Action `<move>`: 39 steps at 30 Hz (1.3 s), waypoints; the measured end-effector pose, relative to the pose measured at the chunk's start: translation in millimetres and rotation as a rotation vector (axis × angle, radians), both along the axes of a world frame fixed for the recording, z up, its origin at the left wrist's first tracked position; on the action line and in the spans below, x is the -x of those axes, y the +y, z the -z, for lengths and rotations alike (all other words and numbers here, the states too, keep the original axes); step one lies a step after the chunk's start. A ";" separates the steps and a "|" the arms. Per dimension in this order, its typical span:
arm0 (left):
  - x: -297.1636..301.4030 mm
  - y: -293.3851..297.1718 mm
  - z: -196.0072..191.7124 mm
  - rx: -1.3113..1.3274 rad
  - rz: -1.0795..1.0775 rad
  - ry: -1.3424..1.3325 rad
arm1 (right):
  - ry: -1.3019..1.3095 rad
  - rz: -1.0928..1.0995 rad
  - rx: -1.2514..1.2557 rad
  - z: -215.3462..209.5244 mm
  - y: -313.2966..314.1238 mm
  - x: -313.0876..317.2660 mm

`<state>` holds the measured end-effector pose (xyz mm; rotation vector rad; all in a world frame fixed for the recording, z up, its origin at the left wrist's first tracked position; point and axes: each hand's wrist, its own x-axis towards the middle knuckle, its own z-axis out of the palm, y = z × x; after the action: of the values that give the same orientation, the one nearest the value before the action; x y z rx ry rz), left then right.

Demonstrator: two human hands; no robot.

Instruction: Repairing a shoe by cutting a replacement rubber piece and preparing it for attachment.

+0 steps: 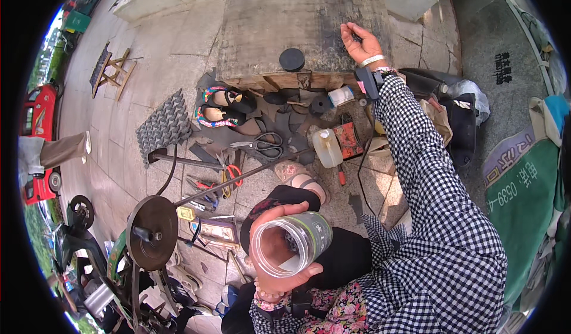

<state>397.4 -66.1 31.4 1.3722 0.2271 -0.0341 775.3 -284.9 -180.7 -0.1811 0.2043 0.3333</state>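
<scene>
My left hand (279,283) is wrapped round a clear plastic jar (306,239) with a green label, held tilted over my lap. Its open mouth faces up toward me, and a few small dark pieces lie inside. My right arm reaches out over the worn wooden board (267,30). There my right hand (363,47) is cupped, fingers curled round something small and dark that I cannot make out. Dark specks show on the board beside it. A round black disc (292,60), like a lid, lies at the board's near edge.
Below the board lie black scissors (262,145), red-handled pliers (231,172), a pair of shoes (223,107), dark scraps and a yellowish plastic bottle (327,148). A hand-cranked machine with a wheel (152,233) stands at left. A folding stool (112,72) stands farther off.
</scene>
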 end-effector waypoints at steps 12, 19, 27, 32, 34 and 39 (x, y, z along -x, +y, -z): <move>-2.7 -2.7 9.5 -0.061 0.001 -0.091 | -0.020 -0.203 -0.065 -36.8 16.5 52.6; -9.8 -14.3 14.4 -0.387 -0.039 -0.124 | 0.058 -0.418 -0.001 -154.1 64.9 206.1; 2.3 -13.1 19.5 -0.558 -0.107 -0.134 | -0.381 -0.470 0.395 -215.1 90.2 266.0; 7.4 -11.1 21.0 -0.552 -0.158 -0.160 | -0.636 -0.486 0.593 -214.3 98.1 282.5; 8.8 -10.1 19.9 -0.559 -0.133 -0.177 | -0.871 -0.402 0.706 -211.0 98.6 286.1; 9.8 -5.7 22.7 -0.444 -0.157 -0.227 | -0.959 -0.502 0.698 -217.8 101.1 291.1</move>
<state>387.6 -71.8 8.7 1.7795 0.1549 0.3186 484.2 -183.8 37.1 -1.0619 -0.7029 0.6266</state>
